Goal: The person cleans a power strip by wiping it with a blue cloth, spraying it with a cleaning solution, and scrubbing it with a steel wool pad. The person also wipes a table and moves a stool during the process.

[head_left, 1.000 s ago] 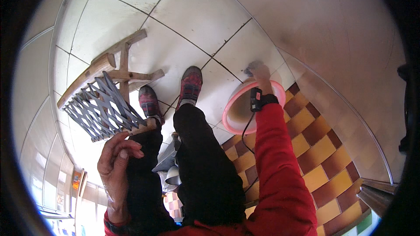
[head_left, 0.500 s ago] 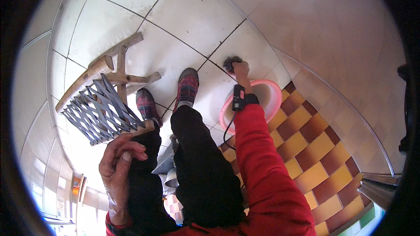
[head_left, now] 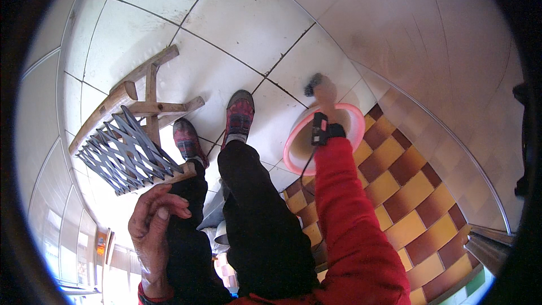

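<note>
My right hand (head_left: 326,95), smeared by motion, reaches past the basin. Its fingers grip a dark, fuzzy scouring pad (head_left: 312,84) over the white tiles, close to the wall; I cannot tell whether the pad touches the surface. Under my right wrist stands a pink-rimmed basin (head_left: 357,121) with murky, greyish contents. A small black device with a cable sits on that wrist. My left hand (head_left: 151,227) hovers by my left thigh, fingers loosely bent, holding nothing. Just beyond it is a wooden folding stool (head_left: 101,114) with a seat of criss-crossed grey straps (head_left: 130,152).
Pale tiles (head_left: 226,22) with dark joints cover the floor around my shoes (head_left: 239,116). A glossy pale wall (head_left: 406,51) rises on the right, above yellow and brown tiles (head_left: 389,183). Between my legs, a grey metal object (head_left: 214,212) is partly hidden.
My right hand has moved a little to the right with the scouring pad. My left hand keeps its bent pose. The basin and stool stay in place.
</note>
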The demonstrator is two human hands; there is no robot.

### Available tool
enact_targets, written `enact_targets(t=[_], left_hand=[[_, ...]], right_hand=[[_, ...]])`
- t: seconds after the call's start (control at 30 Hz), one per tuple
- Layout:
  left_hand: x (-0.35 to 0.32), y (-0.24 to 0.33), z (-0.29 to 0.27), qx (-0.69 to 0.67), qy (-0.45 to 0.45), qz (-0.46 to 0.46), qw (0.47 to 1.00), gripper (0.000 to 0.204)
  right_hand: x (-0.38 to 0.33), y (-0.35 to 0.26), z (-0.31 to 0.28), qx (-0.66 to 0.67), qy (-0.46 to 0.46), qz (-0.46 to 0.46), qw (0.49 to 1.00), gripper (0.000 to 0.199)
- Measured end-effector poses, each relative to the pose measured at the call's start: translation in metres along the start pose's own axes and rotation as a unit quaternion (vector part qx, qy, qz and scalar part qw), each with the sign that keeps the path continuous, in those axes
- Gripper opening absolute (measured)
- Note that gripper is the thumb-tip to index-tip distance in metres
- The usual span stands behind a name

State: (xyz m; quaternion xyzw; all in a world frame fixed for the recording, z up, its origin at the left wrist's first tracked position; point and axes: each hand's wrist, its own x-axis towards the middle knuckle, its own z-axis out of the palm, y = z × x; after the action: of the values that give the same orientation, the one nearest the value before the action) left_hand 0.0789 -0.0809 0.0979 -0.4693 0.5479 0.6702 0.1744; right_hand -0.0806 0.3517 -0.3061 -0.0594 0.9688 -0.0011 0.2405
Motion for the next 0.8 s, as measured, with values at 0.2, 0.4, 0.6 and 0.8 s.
enact_targets(t=[0.2, 0.4, 0.6, 0.8], left_hand=[[-0.001, 0.006, 0.011, 0.002, -0.015, 0.007, 1.0, 0.03], [0.015, -0.022, 0.017, 0.011, -0.031, 0.092, 0.995, 0.03], [0.032, -0.054, 0.03, 0.15, -0.005, 0.14, 0.979, 0.032], [-0.021, -0.05, 0.072, 0.168, -0.074, 0.241, 0.953, 0.031]], right_hand=[[-0.015, -0.099, 0.006, 0.176, -0.022, 0.043, 0.983, 0.027], [-0.049, -0.13, -0.122, 0.539, -0.273, -0.1, 0.79, 0.049], [-0.117, -0.099, -0.293, 0.603, -0.256, -0.138, 0.743, 0.052], [-0.219, -0.041, -0.401, 0.575, -0.131, -0.155, 0.793, 0.053]])
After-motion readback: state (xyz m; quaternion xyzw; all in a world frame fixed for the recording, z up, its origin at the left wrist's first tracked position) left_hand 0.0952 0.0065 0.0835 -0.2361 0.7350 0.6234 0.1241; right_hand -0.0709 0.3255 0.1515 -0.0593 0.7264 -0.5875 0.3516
